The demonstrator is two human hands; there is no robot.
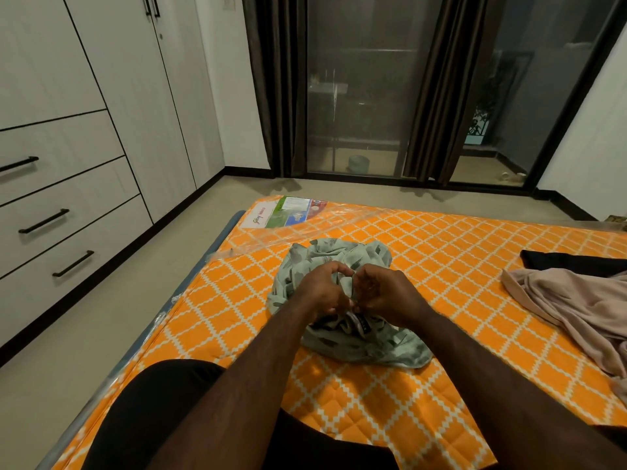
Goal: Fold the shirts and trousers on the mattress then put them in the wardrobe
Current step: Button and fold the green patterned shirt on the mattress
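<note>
A crumpled pale green patterned shirt (339,256) lies in the middle of the orange patterned mattress (441,252). My left hand (322,290) and my right hand (383,296) sit close together on top of it, both with fingers curled into the fabric near the collar label. A beige garment (576,307) lies loose at the right edge, with a black garment (570,261) partly under it. The white wardrobe (112,106) stands along the left wall with its doors closed.
Drawers with black handles (44,221) fill the wardrobe's lower left. Bare floor (84,334) runs between mattress and wardrobe. Dark curtains (281,86) and glass doors stand at the far wall. A printed label (288,212) lies under the mattress's plastic wrap. My knee (159,401) rests on the mattress.
</note>
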